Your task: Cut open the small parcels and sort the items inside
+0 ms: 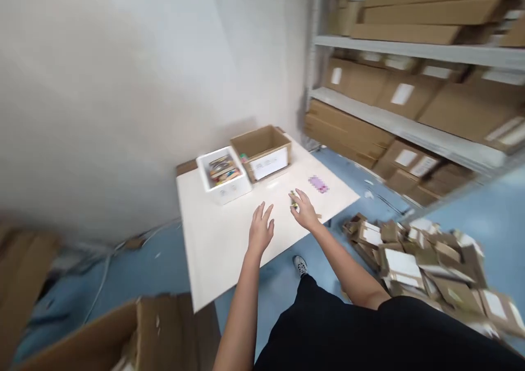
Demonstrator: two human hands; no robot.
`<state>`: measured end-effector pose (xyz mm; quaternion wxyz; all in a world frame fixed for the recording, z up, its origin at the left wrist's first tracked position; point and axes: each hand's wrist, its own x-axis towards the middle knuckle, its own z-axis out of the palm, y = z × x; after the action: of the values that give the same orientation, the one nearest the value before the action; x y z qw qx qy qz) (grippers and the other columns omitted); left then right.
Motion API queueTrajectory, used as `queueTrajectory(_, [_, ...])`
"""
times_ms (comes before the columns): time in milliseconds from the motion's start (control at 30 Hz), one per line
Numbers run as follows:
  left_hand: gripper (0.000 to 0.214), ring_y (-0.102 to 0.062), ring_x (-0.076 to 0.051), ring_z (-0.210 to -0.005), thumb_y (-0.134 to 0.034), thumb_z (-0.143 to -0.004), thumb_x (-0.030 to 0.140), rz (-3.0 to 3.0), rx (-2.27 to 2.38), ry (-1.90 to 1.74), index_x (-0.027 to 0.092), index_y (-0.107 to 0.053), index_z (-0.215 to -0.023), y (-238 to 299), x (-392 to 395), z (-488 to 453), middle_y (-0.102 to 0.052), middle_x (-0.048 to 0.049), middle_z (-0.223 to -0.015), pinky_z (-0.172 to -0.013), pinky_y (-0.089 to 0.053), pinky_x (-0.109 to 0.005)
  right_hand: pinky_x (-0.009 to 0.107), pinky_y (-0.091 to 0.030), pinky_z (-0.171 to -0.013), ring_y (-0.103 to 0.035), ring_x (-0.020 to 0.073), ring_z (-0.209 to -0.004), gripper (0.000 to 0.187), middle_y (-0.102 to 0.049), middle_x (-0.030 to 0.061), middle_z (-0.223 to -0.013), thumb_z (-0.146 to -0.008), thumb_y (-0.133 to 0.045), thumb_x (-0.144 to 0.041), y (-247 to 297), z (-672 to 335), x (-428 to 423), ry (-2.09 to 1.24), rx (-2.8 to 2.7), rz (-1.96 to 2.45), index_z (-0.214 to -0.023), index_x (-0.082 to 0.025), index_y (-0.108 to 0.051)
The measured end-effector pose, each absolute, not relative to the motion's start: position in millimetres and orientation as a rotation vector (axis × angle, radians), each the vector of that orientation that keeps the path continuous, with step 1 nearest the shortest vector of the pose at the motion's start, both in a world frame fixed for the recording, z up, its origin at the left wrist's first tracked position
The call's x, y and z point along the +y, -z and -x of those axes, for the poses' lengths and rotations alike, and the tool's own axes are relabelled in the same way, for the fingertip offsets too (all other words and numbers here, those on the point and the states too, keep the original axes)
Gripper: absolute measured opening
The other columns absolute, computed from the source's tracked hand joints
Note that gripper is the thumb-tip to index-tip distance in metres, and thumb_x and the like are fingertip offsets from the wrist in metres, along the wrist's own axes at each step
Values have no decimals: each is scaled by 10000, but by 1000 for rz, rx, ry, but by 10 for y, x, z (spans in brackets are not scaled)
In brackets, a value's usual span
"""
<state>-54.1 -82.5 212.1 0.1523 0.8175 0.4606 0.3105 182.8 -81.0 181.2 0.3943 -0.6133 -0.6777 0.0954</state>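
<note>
My left hand [261,231] hovers over the front part of the white table [213,245], fingers spread and nothing in them. To its right, my right hand [305,212] is curled around a small yellow-green item [293,198], with fingers and thumb on either side of it. The item is too small and too covered to name. A purple, pixelated flat object [319,184] lies on the table just beyond my right hand. Behind the hands stand a white box [229,189] with mixed small things in it and an open cardboard box [268,163] with a white label.
Grey shelving [410,128] loaded with cardboard boxes rises at the right. Flattened and torn cardboard [410,272] is heaped on the blue floor below it. A large open carton [159,333] sits at the lower left. A pale wall [143,87] backs the table.
</note>
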Motion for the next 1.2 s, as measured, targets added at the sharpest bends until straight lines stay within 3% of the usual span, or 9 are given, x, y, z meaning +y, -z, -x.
queueTrajectory(267, [541, -434, -315, -1519, -558, -987, 228, -1764, 2190, -1040, 269, -564, -1527, -2075, -2774, 2912, -452, -105, -1660, -1264, -394, -537, 594, -378, -1254, -404, 329, -1528, 555, -439, 111, -1652, -973, -584, -268, -1731, 900, -1435, -597, -2221, 920, -1527, -282, -568])
queueTrajectory(567, [483, -438, -306, -1525, -564, -990, 268, -929, 2670, -1250, 247, -614, -1470, -1699, -4629, 4133, -486, -123, -1631, -1261, -395, -527, 580, -384, -1256, -395, 336, -1540, 576, -424, 112, -1660, -954, -613, -281, -1606, 2995, -2543, -832, -2603, 267, -1529, -276, -577])
queueTrajectory(933, [479, -478, -315, -1492, -607, -930, 239, -524, 2712, -1136, 221, -652, -1406, -944, -4900, 4888, -543, -152, -1573, -1251, -399, -539, 543, -390, -1251, -417, 334, -1527, 630, -415, 149, -1661, -927, -632, -229, -1052, 4266, -2708, -1104, -2767, 87, -1551, -243, -550])
queueTrajectory(1200, [508, -447, -315, -1515, -619, -914, 240, -342, 2681, -1007, 224, -644, -1421, -605, -4869, 5344, -554, -123, -1576, -1260, -381, -527, 532, -342, -1270, -352, 321, -1567, 686, -365, 148, -1693, -935, -635, -213, -737, 5064, -2584, -1287, -2931, 30, -1603, -245, -482])
